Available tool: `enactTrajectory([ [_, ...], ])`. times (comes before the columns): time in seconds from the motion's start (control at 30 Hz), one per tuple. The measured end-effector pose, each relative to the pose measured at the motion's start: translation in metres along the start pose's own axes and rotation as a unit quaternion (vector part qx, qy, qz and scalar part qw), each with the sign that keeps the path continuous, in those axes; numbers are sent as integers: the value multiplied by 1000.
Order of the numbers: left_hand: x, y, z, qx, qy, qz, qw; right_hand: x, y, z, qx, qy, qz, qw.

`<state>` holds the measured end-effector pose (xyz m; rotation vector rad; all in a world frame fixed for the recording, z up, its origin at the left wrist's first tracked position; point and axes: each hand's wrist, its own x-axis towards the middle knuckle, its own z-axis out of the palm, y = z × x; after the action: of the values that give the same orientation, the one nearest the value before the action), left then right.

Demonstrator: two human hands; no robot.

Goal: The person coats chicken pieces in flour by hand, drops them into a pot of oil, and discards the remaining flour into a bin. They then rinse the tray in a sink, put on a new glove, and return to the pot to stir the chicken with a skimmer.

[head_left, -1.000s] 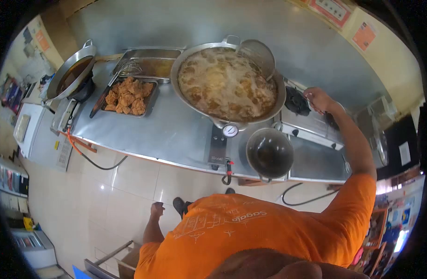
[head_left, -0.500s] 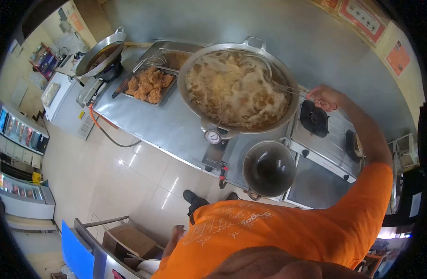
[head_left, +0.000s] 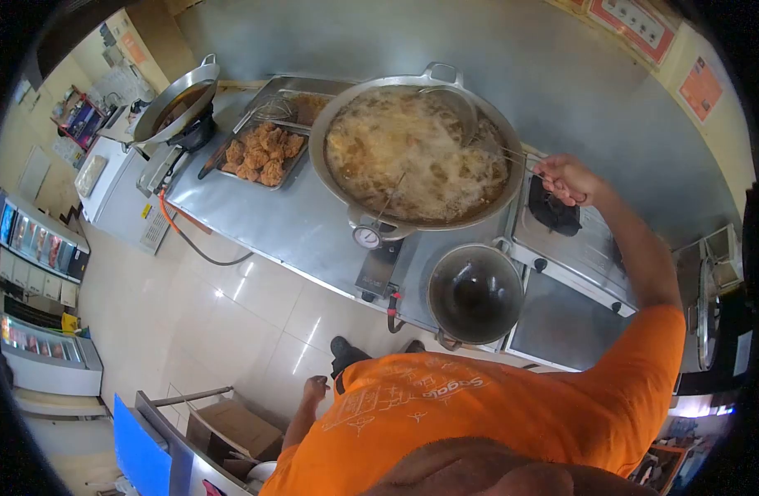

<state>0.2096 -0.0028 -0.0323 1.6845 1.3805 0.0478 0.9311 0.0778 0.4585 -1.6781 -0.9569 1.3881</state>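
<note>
My right hand [head_left: 567,179] is closed round the handle of a long-handled skimmer [head_left: 512,155], at the right rim of a large metal wok [head_left: 320,157]. The skimmer's round head lies partly in bubbling, foamy oil [head_left: 412,157], near the wok's far right side. Pieces frying under the foam are hard to make out. A dial thermometer [head_left: 366,237] is at the near rim, its probe reaching into the oil. Low at my side hangs my left hand [head_left: 316,387], fingers curled, with nothing seen in it.
A tray of fried chicken [head_left: 264,153] and a whisk [head_left: 274,109] are left of the big wok. Farther left, another wok [head_left: 177,99] sits on a burner. A dark wok [head_left: 476,293] stands near my body, beside a gas stove [head_left: 565,240]. A cardboard box [head_left: 235,426] is behind, lower left.
The skimmer's head shows more plainly above the foam, its handle slightly raised. My right hand has shifted slightly left, and my left hand has come up a little. The view has moved slightly.
</note>
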Motion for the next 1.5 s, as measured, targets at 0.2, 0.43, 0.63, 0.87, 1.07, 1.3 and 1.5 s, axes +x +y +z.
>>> enactTrajectory([
  [0.2,31,-18,-36,59,-52,12,997,-52,2,32,37,73,32,996],
  [0.43,70,-71,-99,324,-59,194,924,-90,-1,96,59,154,22,986],
  [0.63,84,-79,-186,119,-79,3,990,-109,-18,154,32,233,27,972],
  [0.87,120,-180,-203,322,-106,170,925,-119,-16,185,64,295,24,953],
  [1.07,120,-158,-195,85,-109,10,990,-120,-41,198,-113,323,67,937],
  [1.3,101,-58,-182,43,-113,-3,993,-113,-95,234,-437,300,102,842],
  [1.5,102,-95,-138,265,-151,193,933,-124,-76,243,-610,275,-21,742],
])
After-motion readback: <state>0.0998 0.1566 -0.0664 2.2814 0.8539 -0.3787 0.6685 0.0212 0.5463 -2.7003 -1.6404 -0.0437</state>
